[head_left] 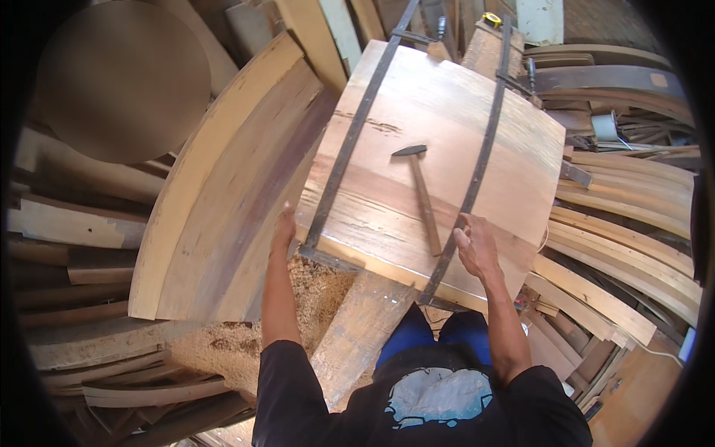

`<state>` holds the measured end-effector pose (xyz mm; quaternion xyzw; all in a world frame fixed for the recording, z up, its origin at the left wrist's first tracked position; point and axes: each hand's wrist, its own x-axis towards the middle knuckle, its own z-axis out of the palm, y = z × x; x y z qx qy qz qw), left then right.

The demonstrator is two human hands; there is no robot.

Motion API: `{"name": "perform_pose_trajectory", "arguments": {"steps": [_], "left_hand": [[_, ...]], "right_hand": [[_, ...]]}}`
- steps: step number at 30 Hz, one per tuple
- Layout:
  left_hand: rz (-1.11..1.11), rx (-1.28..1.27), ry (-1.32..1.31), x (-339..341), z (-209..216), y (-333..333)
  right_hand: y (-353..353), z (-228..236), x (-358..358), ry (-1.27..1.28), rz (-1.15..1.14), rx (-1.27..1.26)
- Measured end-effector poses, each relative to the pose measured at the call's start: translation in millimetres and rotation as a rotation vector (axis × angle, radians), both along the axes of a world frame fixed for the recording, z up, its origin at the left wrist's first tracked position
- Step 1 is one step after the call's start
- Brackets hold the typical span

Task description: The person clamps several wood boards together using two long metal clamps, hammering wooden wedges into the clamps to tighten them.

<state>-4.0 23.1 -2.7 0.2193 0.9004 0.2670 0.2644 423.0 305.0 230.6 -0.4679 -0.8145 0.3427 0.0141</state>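
A wide panel of joined wooden boards (pixel 439 97) lies before me, with two dark metal bar clamps running across it, a left clamp (pixel 357 127) and a right clamp (pixel 488 138). On the panel between the bars rests a hammer (pixel 424 197) with a dark head and wooden handle. My right hand (pixel 479 247) is closed, its thumb and fingertips at the right clamp's bar near the panel's near edge. My left hand (pixel 284 225) is beside the panel's left edge, thumb upward; its fingers are mostly hidden, so its grip cannot be made out.
Left of the panel leans another curved-edge wooden panel (pixel 231 179). Below are a plank (pixel 361 316) and sawdust (pixel 309 287). Stacked curved boards (pixel 625 238) crowd the right; more timber (pixel 82 223) fills the left. A yellow tape measure (pixel 491 19) sits at the far end.
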Motion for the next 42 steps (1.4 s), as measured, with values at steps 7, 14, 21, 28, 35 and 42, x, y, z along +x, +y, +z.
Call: {"name": "perform_pose_trajectory", "arguments": {"steps": [7, 14, 21, 28, 35, 42], "left_hand": [[0.512, -0.447, 0.346, 0, 34, -23], [1.053, -0.477, 0.289, 161, 71, -18], [0.922, -0.496, 0.212, 360, 99, 68], [0.745, -0.296, 0.251, 402, 111, 71], [0.642, -0.025, 0.031, 385, 109, 107], [0.802, -0.201, 0.073, 399, 133, 107]], "right_hand": [[66, 17, 142, 0.154, -0.282, 0.022], [118, 1, 335, 0.131, -0.456, 0.050], [178, 9, 436, 0.067, -0.335, -0.022], [241, 38, 385, 0.060, -0.141, -0.069], [223, 23, 259, 0.140, 0.300, -0.054], [160, 34, 122, 0.066, 0.725, -0.149]]}}
